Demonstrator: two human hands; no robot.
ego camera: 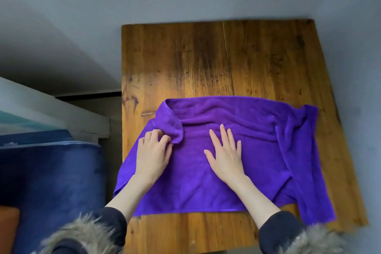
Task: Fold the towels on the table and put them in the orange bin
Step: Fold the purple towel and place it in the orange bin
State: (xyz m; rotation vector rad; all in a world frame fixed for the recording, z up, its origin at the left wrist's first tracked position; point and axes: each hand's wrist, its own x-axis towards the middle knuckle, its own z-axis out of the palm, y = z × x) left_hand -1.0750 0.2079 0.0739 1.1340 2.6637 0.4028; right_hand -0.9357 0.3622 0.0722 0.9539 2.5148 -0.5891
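A purple towel [257, 150] lies spread across the wooden table [206, 57], its right side bunched in folds and its left edge hanging off the table. The far left corner is turned over onto the towel. My left hand [153, 153] has its fingers curled into that turned-over flap and pinches it. My right hand [224, 154] lies flat on the towel's middle with fingers straight and spread. An orange shape [8, 229] shows at the bottom left edge; I cannot tell whether it is the bin.
A dark blue cushioned piece [51, 181] stands left of the table, with a white ledge [61, 113] behind it. Grey walls rise beyond the table's far edge. The far half of the tabletop shows bare wood.
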